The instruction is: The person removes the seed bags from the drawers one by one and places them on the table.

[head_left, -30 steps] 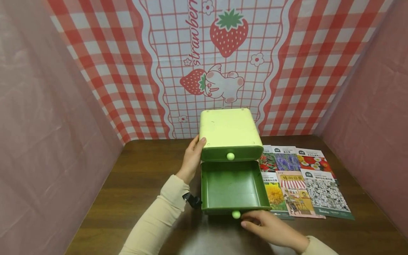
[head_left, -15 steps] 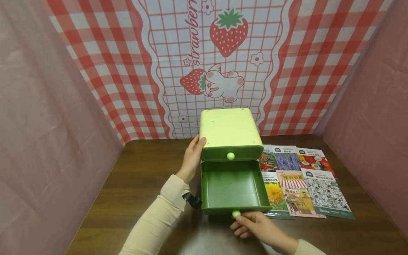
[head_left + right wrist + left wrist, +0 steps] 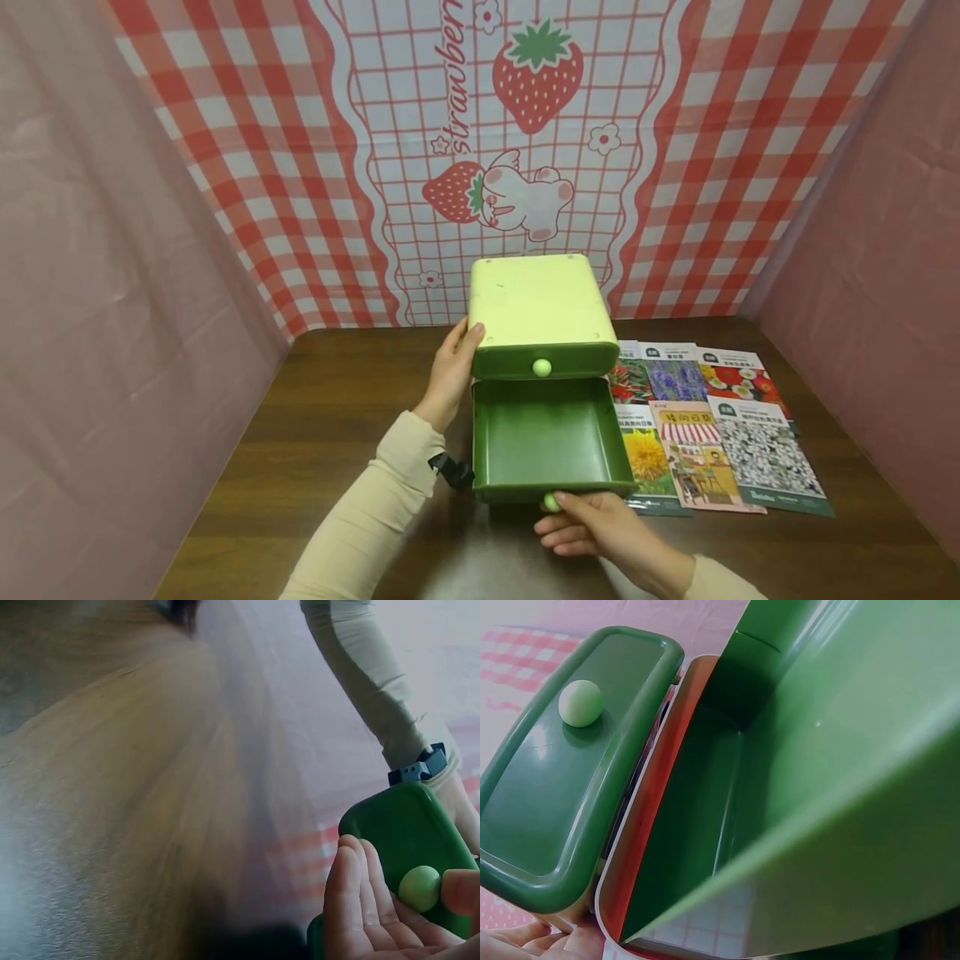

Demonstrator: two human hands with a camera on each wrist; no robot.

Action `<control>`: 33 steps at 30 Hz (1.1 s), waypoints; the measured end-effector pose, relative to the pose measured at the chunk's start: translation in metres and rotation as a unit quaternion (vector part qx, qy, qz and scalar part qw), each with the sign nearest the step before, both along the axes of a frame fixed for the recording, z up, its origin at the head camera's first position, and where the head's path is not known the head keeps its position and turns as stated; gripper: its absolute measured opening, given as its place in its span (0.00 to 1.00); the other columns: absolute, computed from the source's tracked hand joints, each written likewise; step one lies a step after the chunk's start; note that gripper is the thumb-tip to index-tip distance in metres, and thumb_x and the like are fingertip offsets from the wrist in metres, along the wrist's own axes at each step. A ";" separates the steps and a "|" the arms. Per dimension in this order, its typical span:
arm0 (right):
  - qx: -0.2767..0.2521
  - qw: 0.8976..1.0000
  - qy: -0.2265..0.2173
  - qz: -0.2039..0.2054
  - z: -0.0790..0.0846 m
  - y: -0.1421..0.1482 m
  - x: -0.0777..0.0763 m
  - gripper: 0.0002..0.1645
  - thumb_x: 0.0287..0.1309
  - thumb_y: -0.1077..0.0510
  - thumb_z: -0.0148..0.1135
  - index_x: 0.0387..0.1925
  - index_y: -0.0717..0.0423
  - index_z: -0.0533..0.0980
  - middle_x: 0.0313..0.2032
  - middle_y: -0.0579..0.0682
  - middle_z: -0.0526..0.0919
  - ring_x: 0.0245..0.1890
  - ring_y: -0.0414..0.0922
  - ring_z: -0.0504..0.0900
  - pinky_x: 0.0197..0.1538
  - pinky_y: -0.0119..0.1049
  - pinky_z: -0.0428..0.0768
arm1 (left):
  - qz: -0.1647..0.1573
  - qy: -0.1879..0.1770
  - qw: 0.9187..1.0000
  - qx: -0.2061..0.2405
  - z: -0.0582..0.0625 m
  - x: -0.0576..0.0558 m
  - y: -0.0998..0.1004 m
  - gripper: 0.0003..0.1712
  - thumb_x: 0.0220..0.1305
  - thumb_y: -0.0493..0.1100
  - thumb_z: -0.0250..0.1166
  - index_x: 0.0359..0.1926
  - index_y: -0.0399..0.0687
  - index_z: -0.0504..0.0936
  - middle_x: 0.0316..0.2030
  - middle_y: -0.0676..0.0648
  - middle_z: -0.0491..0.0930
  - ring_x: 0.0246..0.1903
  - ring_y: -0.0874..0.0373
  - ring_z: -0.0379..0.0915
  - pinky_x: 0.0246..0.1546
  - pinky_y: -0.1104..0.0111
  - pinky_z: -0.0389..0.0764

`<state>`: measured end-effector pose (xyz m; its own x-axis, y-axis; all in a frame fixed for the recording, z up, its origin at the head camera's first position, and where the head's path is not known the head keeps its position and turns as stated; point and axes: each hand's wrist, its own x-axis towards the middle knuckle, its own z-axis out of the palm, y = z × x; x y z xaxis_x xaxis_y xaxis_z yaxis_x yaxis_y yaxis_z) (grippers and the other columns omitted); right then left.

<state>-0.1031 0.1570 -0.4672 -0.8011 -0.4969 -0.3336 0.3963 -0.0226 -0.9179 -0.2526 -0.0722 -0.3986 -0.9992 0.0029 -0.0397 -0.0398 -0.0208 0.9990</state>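
A small two-drawer cabinet has a pale yellow-green case (image 3: 540,300) and dark green drawers. Its upper drawer (image 3: 510,362) is closed; the lower drawer (image 3: 547,442) is pulled far out, with nothing visible inside. My left hand (image 3: 448,379) rests against the left side of the case, thumb by the front top corner and fingers along the side. At the lower drawer's front, my right hand (image 3: 600,529) pinches the round light green knob (image 3: 552,502) between thumb and index finger, the other fingers extended below. In the right wrist view the thumb touches this knob (image 3: 420,889).
Several flower seed packets lie right of the cabinet, among them a white-flower packet (image 3: 772,450), a pink-and-yellow packet (image 3: 701,458) and a purple-flower packet (image 3: 675,375). The brown wooden table (image 3: 322,417) meets a strawberry-print cloth (image 3: 525,192) behind and pink cloths at both sides.
My right hand has moved slightly left, from beside the lower knob to pinching it. My left hand stays on the case, and the lower drawer has hardly moved.
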 end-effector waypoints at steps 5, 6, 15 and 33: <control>0.005 1.000 -0.013 -0.009 0.007 -0.001 -0.006 0.32 0.71 0.44 0.51 0.56 0.71 0.74 0.45 0.60 0.87 0.40 0.43 0.88 0.48 0.39 0.86 | 0.000 0.003 1.000 -0.004 -0.001 0.000 -0.001 0.44 0.63 0.71 0.57 0.75 0.63 0.57 0.75 0.50 0.57 0.73 0.49 0.53 0.73 0.48 0.57; 0.005 1.000 -0.016 -0.012 0.008 -0.001 -0.008 0.33 0.71 0.44 0.52 0.57 0.71 0.74 0.46 0.61 0.87 0.41 0.44 0.88 0.49 0.40 0.85 | 0.000 0.003 1.000 -0.006 -0.001 0.000 -0.002 0.44 0.63 0.71 0.57 0.75 0.63 0.57 0.75 0.50 0.57 0.73 0.49 0.53 0.73 0.48 0.57; 0.006 1.000 -0.020 -0.021 0.019 -0.001 -0.024 0.35 0.70 0.42 0.53 0.57 0.71 0.73 0.51 0.65 0.84 0.45 0.46 0.88 0.53 0.42 0.83 | -0.005 0.008 1.000 -0.009 0.000 0.000 -0.002 0.44 0.64 0.70 0.56 0.76 0.62 0.57 0.75 0.50 0.56 0.74 0.49 0.52 0.73 0.48 0.56; -0.023 0.998 -0.028 -0.052 0.015 -0.007 -0.067 0.42 0.68 0.42 0.57 0.64 0.77 0.65 0.51 0.62 0.84 0.49 0.50 0.86 0.55 0.43 0.82 | -0.004 0.009 1.000 -0.008 -0.001 -0.001 -0.001 0.44 0.64 0.70 0.57 0.75 0.61 0.58 0.74 0.49 0.58 0.72 0.49 0.55 0.72 0.49 0.59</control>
<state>-0.1699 0.1504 -0.4525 -0.8302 -0.4277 -0.3577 0.4397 -0.1078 -0.8917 -0.2535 -0.0734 -0.3999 -0.9997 0.0108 -0.0211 -0.0212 -0.0054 0.9998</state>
